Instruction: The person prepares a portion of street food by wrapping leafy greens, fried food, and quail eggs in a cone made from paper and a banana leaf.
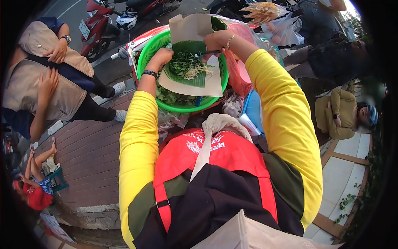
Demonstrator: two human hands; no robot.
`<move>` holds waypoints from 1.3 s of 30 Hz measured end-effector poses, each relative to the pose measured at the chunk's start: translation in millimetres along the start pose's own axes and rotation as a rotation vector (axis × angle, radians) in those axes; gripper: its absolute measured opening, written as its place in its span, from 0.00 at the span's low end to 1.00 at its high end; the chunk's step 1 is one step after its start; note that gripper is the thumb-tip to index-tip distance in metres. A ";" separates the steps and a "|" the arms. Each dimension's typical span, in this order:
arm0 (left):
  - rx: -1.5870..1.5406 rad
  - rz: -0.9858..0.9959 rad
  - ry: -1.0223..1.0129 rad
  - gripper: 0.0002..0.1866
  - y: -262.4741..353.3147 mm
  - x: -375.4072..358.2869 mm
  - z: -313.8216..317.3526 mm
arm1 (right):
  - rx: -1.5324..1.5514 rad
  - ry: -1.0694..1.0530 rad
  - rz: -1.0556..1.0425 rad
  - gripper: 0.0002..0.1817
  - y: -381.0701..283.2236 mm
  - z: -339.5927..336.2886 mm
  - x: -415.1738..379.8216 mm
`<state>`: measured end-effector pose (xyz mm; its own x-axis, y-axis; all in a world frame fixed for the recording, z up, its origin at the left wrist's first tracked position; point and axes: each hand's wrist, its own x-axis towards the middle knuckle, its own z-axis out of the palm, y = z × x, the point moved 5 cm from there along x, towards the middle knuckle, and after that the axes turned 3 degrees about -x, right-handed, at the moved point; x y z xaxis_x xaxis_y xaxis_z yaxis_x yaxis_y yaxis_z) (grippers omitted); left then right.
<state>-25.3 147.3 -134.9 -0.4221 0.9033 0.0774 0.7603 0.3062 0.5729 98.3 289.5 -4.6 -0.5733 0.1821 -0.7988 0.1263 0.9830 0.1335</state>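
Note:
A sheet of brown wrapping paper [213, 85] topped with a banana leaf [198, 80] lies across a green plastic basket [142, 62]. Chopped greens [179, 66] and pale bean sprouts [194, 73] are heaped on the leaf. My left hand [163, 57] is closed at the left edge of the paper; what its fingers grip is hidden. In my right hand [214, 42] is a dark, slim-handled utensil [206, 53], reaching toward the heap from the right. Its working end is hard to make out. More leafy greens [176, 98] sit lower in the basket.
Behind the basket stands another piece of brown paper [190, 30]. A red plastic bag [239, 76] and a blue container [253, 110] are to the right. A person in a beige vest [49, 89] stands at left, near parked red motorbikes [97, 27]. Another person [338, 112] stands at right.

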 end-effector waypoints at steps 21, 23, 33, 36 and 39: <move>-0.145 -0.043 0.236 0.16 92.4 -273.7 -18.0 | 0.985 0.790 0.065 0.35 -124.2 144.7 -116.9; -0.278 -0.017 0.259 0.17 93.9 -280.7 -18.9 | 0.956 1.019 -0.022 0.34 -179.5 173.8 -107.7; -0.424 0.415 0.489 0.09 170.8 -318.0 -74.3 | 1.247 1.360 -0.024 0.14 -193.2 194.9 -103.7; -0.767 0.534 0.162 0.03 185.5 -295.0 -50.2 | 1.435 1.306 -0.241 0.13 -214.6 162.2 -169.8; -0.508 0.434 0.226 0.07 183.6 -263.3 -19.5 | 1.430 1.221 -0.345 0.14 -232.8 156.8 -192.6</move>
<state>215.8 -40.2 -34.2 -0.2673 0.8104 0.5213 0.5815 -0.2957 0.7579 306.3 21.8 26.2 -0.8105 0.5533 0.1921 0.0093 0.3402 -0.9403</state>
